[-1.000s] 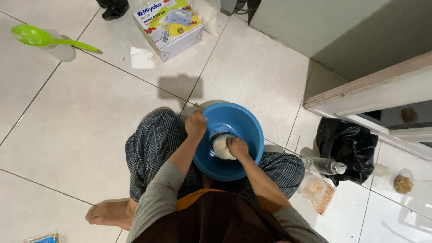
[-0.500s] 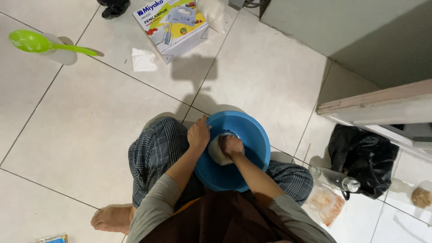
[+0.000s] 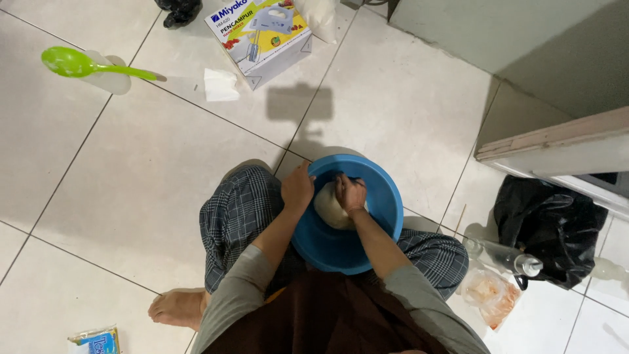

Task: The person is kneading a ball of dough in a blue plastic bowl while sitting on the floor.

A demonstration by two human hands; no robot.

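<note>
Kneading is the work in hand: the right hand (image 3: 351, 193) is pressed down into a pale lump of dough (image 3: 329, 207) inside a blue bowl (image 3: 370, 226), its fingers curled into the top of the lump, while the left hand (image 3: 298, 189) is clamped over the bowl's near rim, fingers hooked on the edge to steady it. Compared with half a second and a second ago, the right hand has worked from the side of the dough up onto its far top, and the left hand has kept its hold on the rim throughout; the dough shows as one smooth mass rather than loose flour, which I judge to mean the mixing is well along and the pressing and folding is what goes on. The view has also swung a little, so the floor things sit differently in frame without having moved. The bowl rests on the tiled floor (image 3: 131, 196) between the person's folded knees and holds nothing but the dough. Well apart, up the floor, lies a cardboard box for a hand mixer (image 3: 262, 36), with a white plastic bag (image 3: 318, 16) just beside it and a folded tissue (image 3: 219, 85) near it; a green ladle (image 3: 82, 64) lies across a clear cup. To the person's right stand a black bag (image 3: 550, 226), a clear bottle (image 3: 508, 257) and a small filled plastic bag (image 3: 491, 295).
</note>
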